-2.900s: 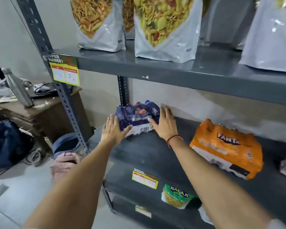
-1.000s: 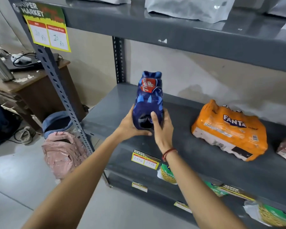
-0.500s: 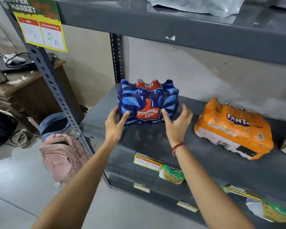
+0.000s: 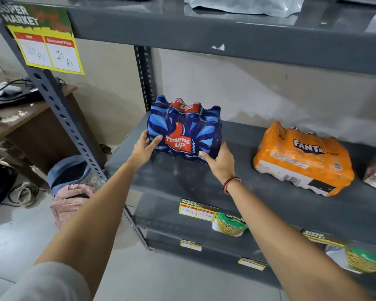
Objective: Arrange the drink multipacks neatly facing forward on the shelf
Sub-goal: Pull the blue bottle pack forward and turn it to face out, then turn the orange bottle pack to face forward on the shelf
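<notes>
My left grip [image 4: 144, 148] and right grip [image 4: 220, 162] clasp the upright Thums Up pack [image 4: 183, 129] on the shelf [image 4: 269, 198]; its base is hidden behind my fingers.

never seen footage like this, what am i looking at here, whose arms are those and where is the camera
There is no machine here. The camera sits on a person's head, looking forward and down, so the two bare arms reaching in from the bottom are that person's own. There is only this one view.

They stand at a grey metal shelf. The left hand and the right hand grip the lower corners of a blue Thums Up multipack, which stands upright with its logo facing the camera. To its right an orange Fanta multipack lies tipped on its side, not yet straightened. At the far right edge something reddish is cut off; I cannot tell what it is.

Yellow price tags hang on the shelf edges, and snack packets sit on the shelf below.
</notes>
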A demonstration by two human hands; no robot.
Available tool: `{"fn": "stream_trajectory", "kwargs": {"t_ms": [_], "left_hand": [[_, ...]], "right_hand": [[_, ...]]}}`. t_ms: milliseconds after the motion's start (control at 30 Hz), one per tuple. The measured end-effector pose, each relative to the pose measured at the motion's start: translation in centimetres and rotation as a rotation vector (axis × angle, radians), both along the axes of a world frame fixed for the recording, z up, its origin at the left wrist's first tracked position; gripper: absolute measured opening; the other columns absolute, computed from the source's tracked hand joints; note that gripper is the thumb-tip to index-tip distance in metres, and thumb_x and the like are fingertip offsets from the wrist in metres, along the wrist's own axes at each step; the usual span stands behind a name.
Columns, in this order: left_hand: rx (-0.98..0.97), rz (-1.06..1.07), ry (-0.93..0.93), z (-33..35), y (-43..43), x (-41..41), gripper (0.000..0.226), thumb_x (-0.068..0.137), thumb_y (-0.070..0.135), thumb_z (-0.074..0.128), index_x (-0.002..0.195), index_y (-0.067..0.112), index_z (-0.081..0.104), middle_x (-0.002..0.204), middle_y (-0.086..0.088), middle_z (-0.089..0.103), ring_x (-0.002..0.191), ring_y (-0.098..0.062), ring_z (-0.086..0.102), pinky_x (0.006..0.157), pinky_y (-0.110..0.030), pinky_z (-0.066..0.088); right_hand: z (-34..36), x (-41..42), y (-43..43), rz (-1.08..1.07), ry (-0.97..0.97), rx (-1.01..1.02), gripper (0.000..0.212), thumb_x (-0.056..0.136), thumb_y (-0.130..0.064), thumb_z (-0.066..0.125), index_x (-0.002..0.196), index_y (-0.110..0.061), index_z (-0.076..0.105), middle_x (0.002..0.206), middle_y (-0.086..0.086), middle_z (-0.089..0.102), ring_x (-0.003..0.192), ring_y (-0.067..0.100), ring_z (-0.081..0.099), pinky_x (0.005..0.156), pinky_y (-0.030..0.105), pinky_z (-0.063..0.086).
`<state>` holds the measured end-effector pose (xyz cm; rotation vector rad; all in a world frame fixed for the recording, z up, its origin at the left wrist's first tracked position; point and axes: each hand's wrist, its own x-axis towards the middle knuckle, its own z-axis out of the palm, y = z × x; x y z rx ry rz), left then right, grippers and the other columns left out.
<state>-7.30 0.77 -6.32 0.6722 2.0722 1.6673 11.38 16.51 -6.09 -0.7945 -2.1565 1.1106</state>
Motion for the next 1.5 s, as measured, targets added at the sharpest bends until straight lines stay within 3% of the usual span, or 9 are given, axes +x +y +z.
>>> {"fn": "stream_trajectory", "kwargs": {"t_ms": [367, 600, 767, 900, 1033, 1167, 1267, 1433, 1500], "left_hand": [[-0.004, 0.044, 0.013, -0.8, -4.4, 3.5, 0.062, 0.088, 0.039, 0.057, 0.140, 0.014, 0.034, 0.134, -0.007, 0.053, 0.115, -0.022, 0.057, 0.098, -0.040, 0.048], [0.002, 0.012, 0.075, -0.9, -7.7, 5.3, 0.044, 0.092, 0.028, 0.053, 0.132, 0.014, 0.041, 0.121, 0.004, 0.056, 0.093, 0.006, 0.061, 0.078, -0.013, 0.052], [-0.018, 0.009, 0.096, -0.7, -8.1, 5.8, 0.047, 0.092, 0.031, 0.053, 0.134, 0.014, 0.040, 0.127, 0.000, 0.054, 0.097, 0.001, 0.060, 0.073, -0.008, 0.050], [-0.021, 0.029, 0.111, -1.1, -8.4, 6.1, 0.048, 0.090, 0.034, 0.053, 0.133, 0.015, 0.042, 0.128, -0.001, 0.055, 0.096, 0.008, 0.062, 0.074, -0.009, 0.050], [-0.044, 0.042, 0.085, -0.1, -8.6, 7.0, 0.053, 0.089, 0.038, 0.053, 0.136, 0.016, 0.041, 0.136, -0.003, 0.052, 0.109, -0.010, 0.059, 0.087, -0.023, 0.050], [-0.089, 0.396, 0.120, 0.0, -8.0, 10.8, 0.060, 0.090, 0.049, 0.050, 0.138, 0.015, 0.039, 0.141, -0.006, 0.046, 0.123, -0.020, 0.049, 0.103, -0.038, 0.040], [0.012, 0.686, 0.159, -0.9, -6.1, 17.3, 0.048, 0.090, 0.051, 0.047, 0.122, 0.014, 0.051, 0.125, -0.009, 0.057, 0.108, -0.017, 0.054, 0.094, -0.032, 0.041], [0.063, 0.138, 0.175, -0.8, 1.9, 27.6, 0.006, 0.089, 0.030, 0.059, 0.094, 0.028, 0.061, 0.095, 0.001, 0.065, 0.079, -0.004, 0.060, 0.072, -0.021, 0.046], [0.081, -0.009, 0.231, 0.6, 5.7, 28.6, 0.009, 0.089, 0.029, 0.060, 0.095, 0.023, 0.063, 0.093, 0.004, 0.065, 0.079, 0.002, 0.061, 0.068, -0.009, 0.044]], "right_hand": [[-0.1, 3.5, -3.4, -0.001, -0.055, 0.045, 0.061, 0.074, -0.045, 0.074, 0.116, -0.008, 0.051, 0.119, 0.010, 0.066, 0.106, 0.029, 0.065, 0.083, 0.040, 0.056], [-0.6, 6.2, -6.7, -0.008, -0.019, 0.142, 0.057, 0.071, -0.047, 0.076, 0.108, -0.010, 0.054, 0.108, 0.007, 0.071, 0.094, 0.029, 0.069, 0.073, 0.042, 0.059], [-0.2, 6.5, -6.8, 0.015, -0.034, 0.121, 0.058, 0.073, -0.046, 0.075, 0.113, -0.011, 0.052, 0.113, 0.007, 0.069, 0.098, 0.029, 0.068, 0.078, 0.043, 0.059], [-0.2, 6.8, -6.8, 0.037, -0.041, 0.130, 0.058, 0.073, -0.044, 0.076, 0.114, -0.011, 0.052, 0.113, 0.008, 0.069, 0.098, 0.030, 0.068, 0.078, 0.043, 0.059], [-0.1, 7.0, -6.2, 0.115, -0.060, 0.105, 0.055, 0.073, -0.032, 0.078, 0.116, -0.011, 0.050, 0.117, 0.008, 0.067, 0.105, 0.030, 0.065, 0.085, 0.044, 0.057], [0.0, 8.5, -4.7, 0.211, -0.064, 0.014, 0.057, 0.074, -0.026, 0.078, 0.121, -0.008, 0.051, 0.124, 0.010, 0.064, 0.113, 0.026, 0.062, 0.092, 0.043, 0.054], [0.4, 11.2, -2.3, 0.113, -0.021, -0.016, 0.061, 0.077, -0.029, 0.076, 0.128, -0.007, 0.052, 0.129, 0.010, 0.060, 0.117, 0.022, 0.058, 0.095, 0.037, 0.051], [3.2, 17.2, 4.6, -0.126, 0.137, 0.004, 0.034, 0.081, -0.018, 0.073, 0.110, -0.004, 0.062, 0.111, 0.013, 0.067, 0.104, 0.023, 0.062, 0.085, 0.018, 0.047], [4.6, 19.5, 7.6, -0.253, 0.138, 0.082, 0.029, 0.083, -0.018, 0.070, 0.107, -0.004, 0.064, 0.110, 0.015, 0.067, 0.103, 0.026, 0.061, 0.088, 0.027, 0.047]]}}
